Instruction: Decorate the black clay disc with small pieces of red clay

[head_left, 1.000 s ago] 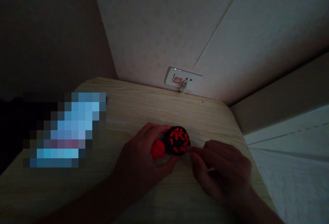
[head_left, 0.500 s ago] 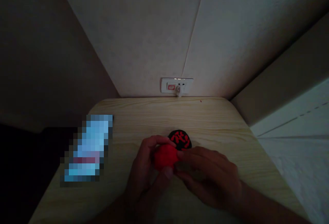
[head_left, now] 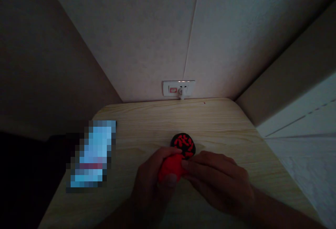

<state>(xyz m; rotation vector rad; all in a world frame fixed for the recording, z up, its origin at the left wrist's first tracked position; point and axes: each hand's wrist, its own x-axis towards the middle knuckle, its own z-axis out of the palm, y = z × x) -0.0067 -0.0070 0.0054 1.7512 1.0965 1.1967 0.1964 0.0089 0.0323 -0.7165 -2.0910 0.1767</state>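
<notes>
A bright red lump that looks like modelling clay (head_left: 170, 166) is held above the table's near middle. My left hand (head_left: 151, 176) wraps round it, thumb in front and forefinger along its far side. From the right, my right hand (head_left: 223, 178) pinches the lump's edge between thumb and fingertips. Just beyond the lump lies a round black disc (head_left: 187, 148) dotted with several small red pieces. The lump and the left fingertips partly cover the disc's near edge.
A lit phone-like screen (head_left: 96, 148), blurred into blocks, lies at the left edge of the wooden table (head_left: 141, 120). A wall socket with a plug (head_left: 179, 89) sits just above the table's back edge. A tiny dark red speck (head_left: 204, 103) lies near that edge.
The red lump has tilted and dropped slightly in my left hand, and its right side is drawn toward my right fingertips. More of the disc shows. The view has shifted slightly.
</notes>
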